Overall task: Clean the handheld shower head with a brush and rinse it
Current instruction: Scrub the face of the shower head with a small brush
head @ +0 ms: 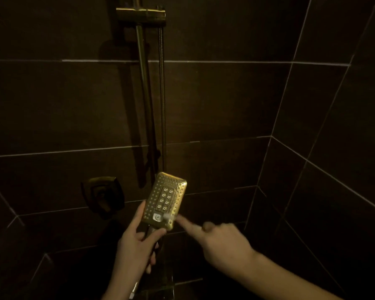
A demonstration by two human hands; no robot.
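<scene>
The gold rectangular shower head [165, 200] faces me, nozzle side up, low in the middle of the view. My left hand [136, 245] grips its handle just below the head. My right hand [223, 243] comes in from the right with its forefinger stretched toward the head's lower edge. It holds a small brush, and only the brush's whitish tip [168, 217] shows, blurred, touching the face beside a white button [157, 217]. The rest of the brush is hidden by the fingers.
A brass slide rail [144, 89] with its holder [141, 16] runs up the dark tiled wall, and the metal hose [162, 94] hangs beside it. A square valve handle [103, 192] sits on the wall to the left. A side wall [333, 148] closes in at the right.
</scene>
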